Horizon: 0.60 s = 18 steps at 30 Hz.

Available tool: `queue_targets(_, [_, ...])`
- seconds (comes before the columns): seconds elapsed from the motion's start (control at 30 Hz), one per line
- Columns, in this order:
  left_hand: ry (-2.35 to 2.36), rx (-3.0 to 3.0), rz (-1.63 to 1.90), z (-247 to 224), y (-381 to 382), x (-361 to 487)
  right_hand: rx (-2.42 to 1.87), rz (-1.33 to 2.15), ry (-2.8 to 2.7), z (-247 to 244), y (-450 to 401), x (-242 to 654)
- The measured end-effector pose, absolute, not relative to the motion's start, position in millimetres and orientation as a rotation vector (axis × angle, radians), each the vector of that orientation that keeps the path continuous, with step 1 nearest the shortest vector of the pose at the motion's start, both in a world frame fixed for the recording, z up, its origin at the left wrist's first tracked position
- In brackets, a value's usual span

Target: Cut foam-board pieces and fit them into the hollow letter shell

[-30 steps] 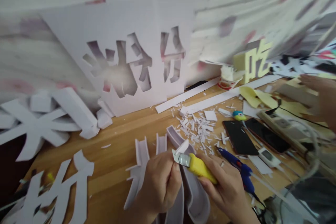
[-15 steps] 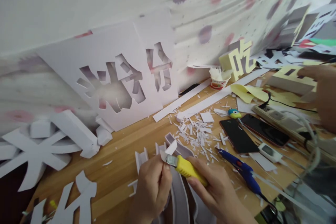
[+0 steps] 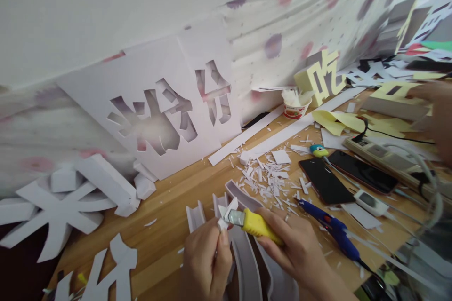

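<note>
My right hand [image 3: 294, 242] grips a yellow utility knife [image 3: 259, 226], its blade pointing left. Pinched in my left hand [image 3: 208, 254] is a small white foam board piece [image 3: 223, 221], and the blade lies against it. Below both hands are pale, curved channel-shaped foam letter parts [image 3: 247, 263], partly covered by my hands. Beyond the blade lies a heap of white foam scraps [image 3: 266, 176]. A blue glue gun [image 3: 330, 225] rests on the table to the right of my right hand.
A white board with cut-out characters [image 3: 197, 150] leans on the wall. White foam characters [image 3: 63, 207] lie at left. Two phones [image 3: 326, 181], a power strip [image 3: 384, 157] and a paper cup [image 3: 295, 110] stand right. Another person's hand [image 3: 436, 99] touches a yellow foam letter [image 3: 395, 96].
The view has shifted slightly. The knife blade now crosses the small foam piece at a different angle, and a strip of it sticks up beside the blade.
</note>
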<state>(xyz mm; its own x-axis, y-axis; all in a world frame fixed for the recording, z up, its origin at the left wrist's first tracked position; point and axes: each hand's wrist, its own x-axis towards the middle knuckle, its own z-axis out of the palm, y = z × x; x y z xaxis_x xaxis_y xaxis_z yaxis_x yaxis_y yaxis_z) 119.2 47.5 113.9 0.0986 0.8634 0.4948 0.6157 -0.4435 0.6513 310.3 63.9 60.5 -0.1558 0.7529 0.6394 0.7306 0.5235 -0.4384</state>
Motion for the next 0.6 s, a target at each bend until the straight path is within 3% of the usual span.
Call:
queue_targets(0.13, [1.492, 1.885, 1.409, 113.7, 39.8, 109.0, -1.448, 0.191, -1.667, 52.5, 74.2, 325.7])
queue_targets(0.23, [1.529, 1.856, 1.318, 114.6, 43.9, 105.0, -1.357, 0.377, -1.635, 59.0, 68.1, 322.9])
queue_targets(0.4, [1.515, 2.061, 1.26, 115.6, 50.8, 111.4, -1.091, 0.426, -1.834, 78.2, 49.0, 297.1])
queue_targets(0.6, [1.536, 2.049, 1.328, 112.1, 39.7, 114.6, -1.172, 0.402, -1.861, 66.8, 50.3, 295.4])
